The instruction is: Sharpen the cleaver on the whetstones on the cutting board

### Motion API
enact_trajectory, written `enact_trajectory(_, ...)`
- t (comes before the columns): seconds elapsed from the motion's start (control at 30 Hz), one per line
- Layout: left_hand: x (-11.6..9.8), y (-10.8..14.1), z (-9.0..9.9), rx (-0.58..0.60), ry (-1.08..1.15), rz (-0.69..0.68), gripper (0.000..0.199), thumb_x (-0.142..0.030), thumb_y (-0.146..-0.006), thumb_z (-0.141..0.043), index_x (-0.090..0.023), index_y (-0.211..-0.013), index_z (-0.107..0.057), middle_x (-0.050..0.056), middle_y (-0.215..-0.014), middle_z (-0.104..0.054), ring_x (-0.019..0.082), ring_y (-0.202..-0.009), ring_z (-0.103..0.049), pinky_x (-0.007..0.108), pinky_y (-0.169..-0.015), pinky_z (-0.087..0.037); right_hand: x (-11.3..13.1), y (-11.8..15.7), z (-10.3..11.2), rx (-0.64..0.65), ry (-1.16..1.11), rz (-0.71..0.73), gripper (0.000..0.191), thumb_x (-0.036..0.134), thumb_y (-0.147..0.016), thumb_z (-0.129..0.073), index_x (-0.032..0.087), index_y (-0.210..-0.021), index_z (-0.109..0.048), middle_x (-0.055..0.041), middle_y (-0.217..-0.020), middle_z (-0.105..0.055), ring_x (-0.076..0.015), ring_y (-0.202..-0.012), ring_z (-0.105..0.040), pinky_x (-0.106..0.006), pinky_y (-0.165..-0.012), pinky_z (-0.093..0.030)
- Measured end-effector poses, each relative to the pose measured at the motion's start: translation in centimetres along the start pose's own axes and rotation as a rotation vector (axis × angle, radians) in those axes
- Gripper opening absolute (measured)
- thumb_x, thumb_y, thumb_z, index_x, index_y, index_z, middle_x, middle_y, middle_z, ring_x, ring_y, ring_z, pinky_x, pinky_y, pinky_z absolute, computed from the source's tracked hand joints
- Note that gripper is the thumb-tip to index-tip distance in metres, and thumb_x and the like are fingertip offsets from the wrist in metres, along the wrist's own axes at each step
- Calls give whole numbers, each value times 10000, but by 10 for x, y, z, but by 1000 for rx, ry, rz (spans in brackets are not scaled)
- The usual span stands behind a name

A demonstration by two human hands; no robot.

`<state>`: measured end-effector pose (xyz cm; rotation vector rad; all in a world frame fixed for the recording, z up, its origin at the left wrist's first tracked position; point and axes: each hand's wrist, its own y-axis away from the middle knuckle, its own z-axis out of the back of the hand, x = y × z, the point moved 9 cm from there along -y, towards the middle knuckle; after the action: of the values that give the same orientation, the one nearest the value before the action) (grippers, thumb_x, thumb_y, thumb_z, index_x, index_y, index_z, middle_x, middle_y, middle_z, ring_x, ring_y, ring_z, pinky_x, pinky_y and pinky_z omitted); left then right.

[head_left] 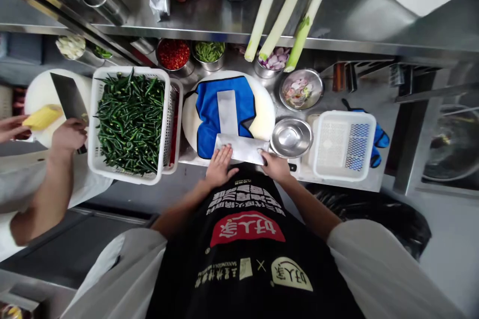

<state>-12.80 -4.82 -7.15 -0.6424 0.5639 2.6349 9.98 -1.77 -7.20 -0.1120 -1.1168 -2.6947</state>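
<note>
A pale, wide cleaver blade (pixel 242 149) lies crosswise over the near end of a light rectangular whetstone (pixel 227 112). My left hand (pixel 220 165) rests its flat fingers on the blade's left part, thumb held apart. At the right end my right hand (pixel 276 165) is closed around the cleaver, its handle hidden by the fingers. Beneath the stone, a blue cloth (pixel 207 109) with black edging is spread over a round white cutting board (pixel 265 109). A steel bowl (pixel 291 138) stands close to my right hand.
On the left, a white basket (pixel 164 124) holds green chillies; beyond it a co-worker's hands (pixel 69 134) hold a cleaver and a yellow vegetable. A white plastic basket (pixel 364 172) stands right. Leeks (pixel 292 7) overhang the shelf edge, above bowls of chopped ingredients (pixel 174 55).
</note>
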Motion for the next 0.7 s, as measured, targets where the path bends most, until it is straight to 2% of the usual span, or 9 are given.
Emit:
enact_trajectory(0.07,13,-13,7,-12,6,28,887,-691,-1044,-347,-106,-1709,-301,153,-1759,-220,296,-1664,-155,494,-1363,-156,1,-18,15,-23,6,6,616,365,-963,-608,277,-1569,-547,-108,-1164,-776,-299,-1014,-732,-345,-813,-519)
enact_trajectory(0.17,49,-58,34,-87,10,81,926,-709,-1035,-351,-82,-1712,-275,165,-1772,-161,320,-1670,-106,534,-1362,-102,12,-67,62,-155,22,36,659,411,-977,-600,278,-1611,-483,-123,-1193,-767,-313,-1031,-728,-360,-842,-516)
enact_trajectory(0.2,54,-63,40,-116,7,91,940,-716,-1032,-351,-75,-1714,-260,169,-1774,-147,323,-1671,-93,542,-1361,-84,15,-74,70,-185,28,45,672,414,-981,-596,272,-1624,-462,-129,-1206,-764,-313,-1044,-725,-361,-853,-513)
enact_trajectory(0.27,47,-51,37,-136,-3,85,944,-715,-1032,-357,-79,-1720,-238,171,-1774,-152,317,-1673,-86,541,-1360,-76,19,-65,61,-140,38,52,682,396,-983,-594,260,-1635,-444,-131,-1187,-768,-301,-1016,-726,-349,-839,-511)
enact_trajectory(0.4,14,4,4,-53,-13,93,903,-695,-1040,-354,-104,-1717,-263,166,-1759,-221,295,-1667,-142,504,-1356,-153,17,-23,17,29,37,82,627,352,-977,-596,283,-1593,-505,-110,-1203,-769,-282,-1001,-729,-334,-811,-512)
enact_trajectory(0.47,24,-4,8,-50,-4,121,897,-697,-1041,-349,-106,-1712,-281,168,-1760,-213,300,-1667,-144,511,-1353,-161,17,-37,30,-1,39,96,611,352,-977,-590,293,-1581,-518,-109,-1205,-769,-293,-1022,-728,-346,-821,-514)
enact_trajectory(0.6,63,-56,43,-153,24,159,903,-695,-1042,-343,-102,-1717,-262,171,-1772,-166,310,-1672,-99,539,-1358,-95,27,-93,89,-182,52,143,638,351,-967,-599,282,-1593,-497,-124,-1219,-760,-318,-1075,-719,-365,-854,-509)
enact_trajectory(0.63,63,-56,45,-170,30,161,896,-689,-1046,-335,-104,-1720,-254,170,-1771,-167,307,-1673,-95,541,-1358,-89,28,-94,91,-192,53,150,649,351,-964,-605,281,-1599,-490,-124,-1220,-759,-318,-1071,-720,-363,-848,-508)
enact_trajectory(0.7,47,-35,36,-155,39,156,877,-676,-1055,-312,-111,-1722,-248,169,-1766,-190,299,-1672,-106,541,-1355,-114,26,-74,73,-133,55,142,649,356,-967,-603,290,-1602,-489,-114,-1199,-764,-305,-1020,-727,-353,-814,-506)
